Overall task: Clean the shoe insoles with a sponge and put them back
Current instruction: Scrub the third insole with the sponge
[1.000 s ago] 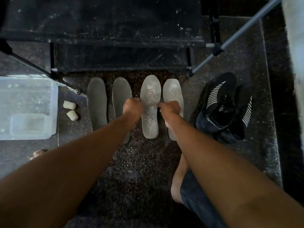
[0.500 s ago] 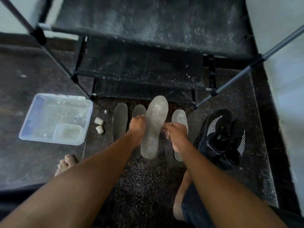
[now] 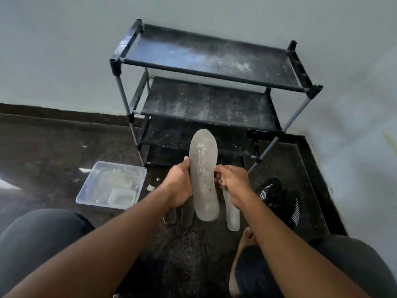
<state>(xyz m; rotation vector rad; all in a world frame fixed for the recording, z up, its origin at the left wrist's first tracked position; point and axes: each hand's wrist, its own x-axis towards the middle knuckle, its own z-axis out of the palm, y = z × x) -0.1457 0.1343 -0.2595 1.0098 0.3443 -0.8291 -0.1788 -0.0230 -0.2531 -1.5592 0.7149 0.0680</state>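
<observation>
Both hands hold one insole upright

Left hand point(image 3: 179, 186) grips the long grey foam insole point(image 3: 204, 175) at its left edge; right hand point(image 3: 233, 183) pinches the right edge. White specks cover its face. Three other insoles lie on the floor behind it, mostly hidden by the hands.

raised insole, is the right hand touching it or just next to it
Touching. The head view shows the right hand with its fingertips pinching the right edge of the raised insole, while the left hand grips the opposite edge.
</observation>
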